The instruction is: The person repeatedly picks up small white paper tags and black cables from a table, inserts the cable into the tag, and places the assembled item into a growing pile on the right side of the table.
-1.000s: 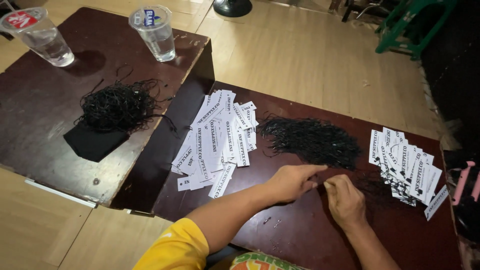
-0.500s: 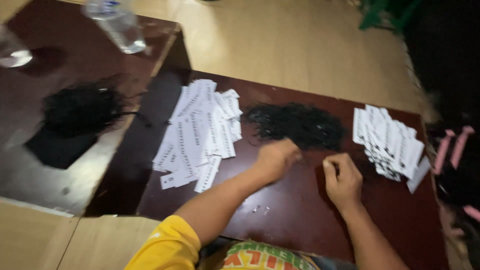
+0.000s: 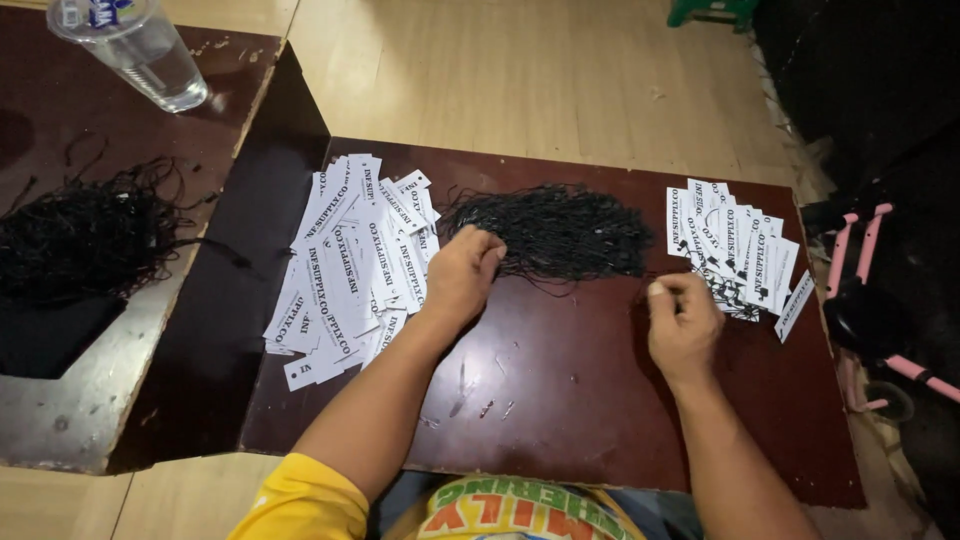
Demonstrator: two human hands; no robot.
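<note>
Head view, only one cam: dark brown table (image 3: pixel 560 420) w/ a heap of thin black strings (image 3: pixel 560 232) at its middle back. Left hand (image 3: pixel 462 275) rests knuckles-up at the heap's left edge, fingers curled together & dug into the strands; can't tell if any are actually pinched. Right hand (image 3: pixel 682 325) sits just right of the heap, thumb & forefinger closed tight, apparently on one string pulled out of the pile, tho the strand is too fine to be sure. Loose tags (image 3: pixel 345 270), white w/ black print, fanned in a big spread left of the left hand; a second, smaller tag stack (image 3: pixel 735 245) lies right of the right hand, some w/ strings already thru them, looks like. Handling: strings seem v. light, limp, prone to tangle, so best picked singly at a free end w/ fingertips, other hand holding the heap down; tags are thin card, light, bendable, slide easily, take by an edge. Beyond: a second table (image 3: pixel 90 420) to the left carries another string bundle (image 3: pixel 85 240) on a black cloth (image 3: pixel 45 340), plus a clear plastic cup (image 3: pixel 135 50). Pink-framed object (image 3: pixel 865 270) at far right on floor.
</note>
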